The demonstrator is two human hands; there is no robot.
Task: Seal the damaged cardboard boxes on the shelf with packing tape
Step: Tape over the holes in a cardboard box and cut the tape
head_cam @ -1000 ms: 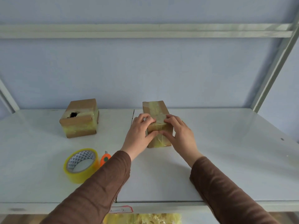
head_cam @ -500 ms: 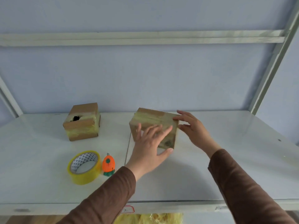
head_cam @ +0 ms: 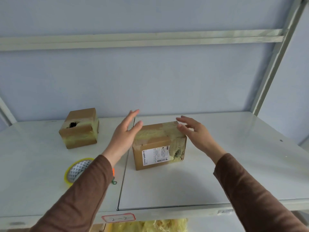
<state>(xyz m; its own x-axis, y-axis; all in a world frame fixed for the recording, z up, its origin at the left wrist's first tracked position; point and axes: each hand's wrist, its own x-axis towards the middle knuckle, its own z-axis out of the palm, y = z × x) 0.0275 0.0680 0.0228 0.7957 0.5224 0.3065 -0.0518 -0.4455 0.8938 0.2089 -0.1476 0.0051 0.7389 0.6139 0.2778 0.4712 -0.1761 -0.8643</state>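
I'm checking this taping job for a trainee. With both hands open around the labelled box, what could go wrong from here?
1. The other box on the shelf shows an open hole in its top; it may get overlooked.
2. The taped box has wrinkled tape over its right edge; it might peel.
3. The left hand and sleeve hang over the tape roll; pulling back could knock it off the front edge.
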